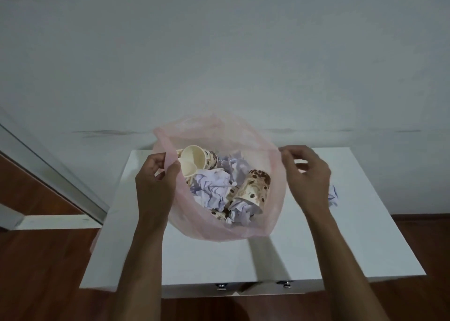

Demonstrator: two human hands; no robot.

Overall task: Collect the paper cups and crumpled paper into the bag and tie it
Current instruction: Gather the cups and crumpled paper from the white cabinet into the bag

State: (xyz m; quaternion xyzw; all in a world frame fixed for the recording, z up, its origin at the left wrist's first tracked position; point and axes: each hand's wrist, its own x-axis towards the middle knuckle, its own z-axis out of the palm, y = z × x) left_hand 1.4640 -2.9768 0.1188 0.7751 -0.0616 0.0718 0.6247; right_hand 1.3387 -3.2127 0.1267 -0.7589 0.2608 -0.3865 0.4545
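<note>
Item: pink bag [246, 228] on desk [353, 235], rim pinched by left hand [158, 174] & right hand [308, 174]; risk: crumpled paper [333, 196] at right missed if tied now.

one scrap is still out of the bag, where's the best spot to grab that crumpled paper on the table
Pinch the crumpled white paper ball across its raised folds from above; it lies loose on the white table, just right of the right hand, so that hand reaches easiest.

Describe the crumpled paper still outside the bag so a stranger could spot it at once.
Start at the white table and the open pink bag on it. Look past the right hand towards the table's right edge: a crumpled paper ball lies there, partly hidden by that hand. It alone sits on bare tabletop, not inside the bag.
</note>
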